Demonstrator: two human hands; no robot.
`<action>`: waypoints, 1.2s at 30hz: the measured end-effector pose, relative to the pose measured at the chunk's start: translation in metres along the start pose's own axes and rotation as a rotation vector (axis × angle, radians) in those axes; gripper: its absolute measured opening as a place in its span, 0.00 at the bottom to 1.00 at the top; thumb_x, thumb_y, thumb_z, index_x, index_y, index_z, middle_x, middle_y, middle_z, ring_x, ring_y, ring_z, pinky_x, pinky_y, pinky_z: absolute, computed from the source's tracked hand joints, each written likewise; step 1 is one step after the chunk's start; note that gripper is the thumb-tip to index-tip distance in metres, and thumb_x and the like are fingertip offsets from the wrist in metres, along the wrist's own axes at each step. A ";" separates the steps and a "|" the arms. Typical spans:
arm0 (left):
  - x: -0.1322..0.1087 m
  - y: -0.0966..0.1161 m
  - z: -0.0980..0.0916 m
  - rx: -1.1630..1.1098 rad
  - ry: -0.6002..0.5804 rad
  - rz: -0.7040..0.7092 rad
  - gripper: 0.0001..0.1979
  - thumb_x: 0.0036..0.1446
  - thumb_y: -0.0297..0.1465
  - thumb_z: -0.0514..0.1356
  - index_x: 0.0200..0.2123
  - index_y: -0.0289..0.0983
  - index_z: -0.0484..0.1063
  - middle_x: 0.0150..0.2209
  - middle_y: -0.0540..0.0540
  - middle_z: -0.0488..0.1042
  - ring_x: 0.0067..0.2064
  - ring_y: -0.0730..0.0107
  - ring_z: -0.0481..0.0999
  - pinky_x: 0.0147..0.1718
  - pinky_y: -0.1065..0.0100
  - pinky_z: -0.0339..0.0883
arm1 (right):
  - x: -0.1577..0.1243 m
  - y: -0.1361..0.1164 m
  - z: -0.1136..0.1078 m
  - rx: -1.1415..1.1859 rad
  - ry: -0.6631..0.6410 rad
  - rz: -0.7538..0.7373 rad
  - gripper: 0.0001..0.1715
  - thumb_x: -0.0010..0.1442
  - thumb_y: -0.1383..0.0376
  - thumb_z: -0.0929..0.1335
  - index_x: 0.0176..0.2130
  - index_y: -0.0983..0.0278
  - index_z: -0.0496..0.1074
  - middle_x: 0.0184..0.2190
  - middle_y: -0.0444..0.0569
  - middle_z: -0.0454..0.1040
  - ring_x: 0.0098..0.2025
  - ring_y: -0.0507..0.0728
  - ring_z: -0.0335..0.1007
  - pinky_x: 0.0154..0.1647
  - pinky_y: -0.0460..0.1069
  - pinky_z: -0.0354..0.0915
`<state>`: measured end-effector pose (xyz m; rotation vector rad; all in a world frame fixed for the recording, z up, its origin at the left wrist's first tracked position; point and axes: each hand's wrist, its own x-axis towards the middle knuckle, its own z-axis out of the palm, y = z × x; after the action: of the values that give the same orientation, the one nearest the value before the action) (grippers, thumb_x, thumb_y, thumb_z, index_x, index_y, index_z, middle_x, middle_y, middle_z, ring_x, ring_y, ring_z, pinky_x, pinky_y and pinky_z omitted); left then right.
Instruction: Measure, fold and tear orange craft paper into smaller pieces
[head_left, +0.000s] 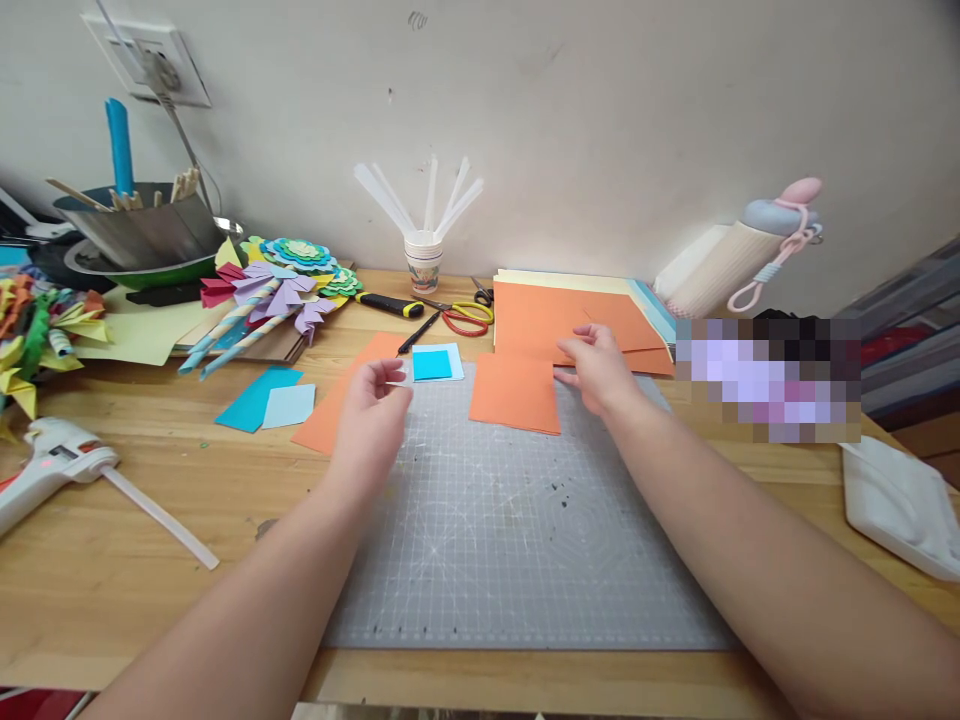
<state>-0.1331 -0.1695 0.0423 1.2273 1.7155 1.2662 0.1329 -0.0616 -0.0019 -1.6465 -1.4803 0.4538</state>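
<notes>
My left hand point(375, 405) hovers at the left of the grey cutting mat point(480, 540), fingers loosely curved and apart, with nothing seen in them. Just beyond its fingertips lies a small blue paper square point(432, 365) on a white one. A strip of orange paper point(322, 428) lies partly behind that hand. My right hand point(596, 370) is open, thumb and fingers apart, beside a stack of orange paper squares point(515, 393). Its fingers overlap the larger orange sheets point(536, 310) in view; whether they touch paper I cannot tell.
Scissors point(466, 318), a utility knife point(390, 304) and a paper cup point(424, 262) of glue sticks stand behind the mat. Leftward are blue paper pieces point(259, 398), paper flowers point(281, 290) and a glue gun point(64, 460). A bottle point(724, 262) leans rightward near a white tray point(896, 505).
</notes>
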 end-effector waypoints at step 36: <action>-0.018 -0.003 0.013 0.373 -0.432 0.266 0.12 0.57 0.32 0.54 0.44 0.41 0.73 0.50 0.44 0.71 0.56 0.57 0.65 0.52 0.54 0.63 | 0.096 -0.057 -0.078 -0.011 0.149 -0.390 0.07 0.59 0.62 0.66 0.38 0.58 0.73 0.37 0.44 0.79 0.43 0.59 0.76 0.46 0.56 0.70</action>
<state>-0.1164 -0.1827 0.0350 1.8439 1.5376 0.7519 0.1775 -0.0028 0.1122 -1.3233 -1.6415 0.1052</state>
